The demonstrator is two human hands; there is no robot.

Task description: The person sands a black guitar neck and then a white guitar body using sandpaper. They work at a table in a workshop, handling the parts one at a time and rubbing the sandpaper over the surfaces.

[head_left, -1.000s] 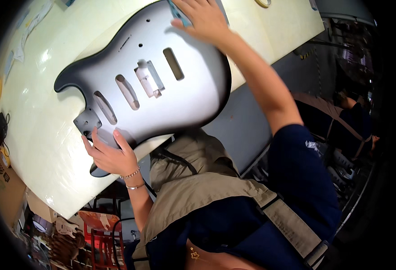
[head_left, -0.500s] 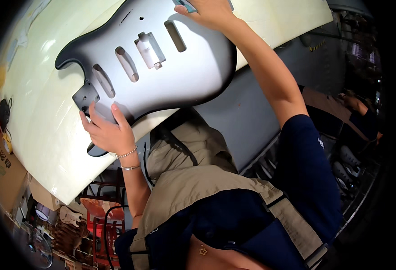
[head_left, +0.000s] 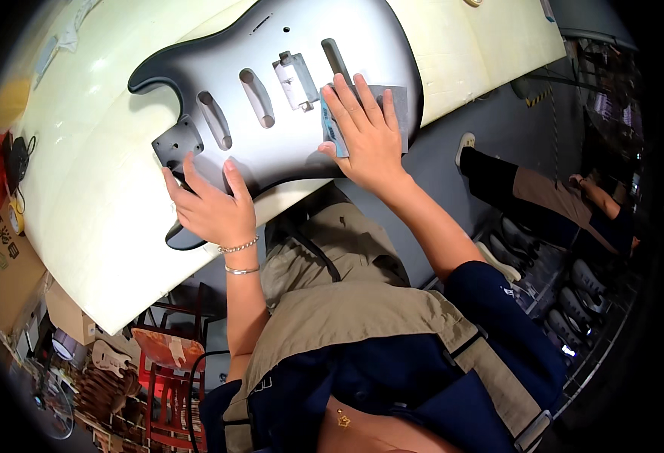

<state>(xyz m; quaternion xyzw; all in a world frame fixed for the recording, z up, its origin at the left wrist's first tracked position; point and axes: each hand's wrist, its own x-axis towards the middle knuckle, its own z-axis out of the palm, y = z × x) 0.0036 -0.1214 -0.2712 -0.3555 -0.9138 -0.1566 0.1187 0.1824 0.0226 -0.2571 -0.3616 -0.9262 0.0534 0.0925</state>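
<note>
A guitar body (head_left: pixel 309 147), silvery white with a dark shaded edge and several routed cavities, lies on the pale covered table. My right hand (head_left: pixel 366 140) is spread flat on a grey sandpaper sheet (head_left: pixel 398 113), pressing it to the body's face near the edge closest to me. The sheet's blue-printed strip shows beside the thumb; its underside is hidden. My left hand (head_left: pixel 215 208) rests with fingers apart on the body beside the neck pocket (head_left: pixel 179 141), over the horn (head_left: pixel 185 238), which it partly covers.
The pale table (head_left: pixel 83 249) ends in a corner toward my left. Below it stand a red-brown chair (head_left: pixel 169 351) and cardboard boxes (head_left: pixel 71 313). Another guitar body (head_left: pixel 111 358) is at lower left. Another person (head_left: pixel 551 196) is off to the right, near shelving with grey objects.
My right hand has come from the body's far end toward me with the sandpaper. The guitar body and my left hand sit farther right in view.
</note>
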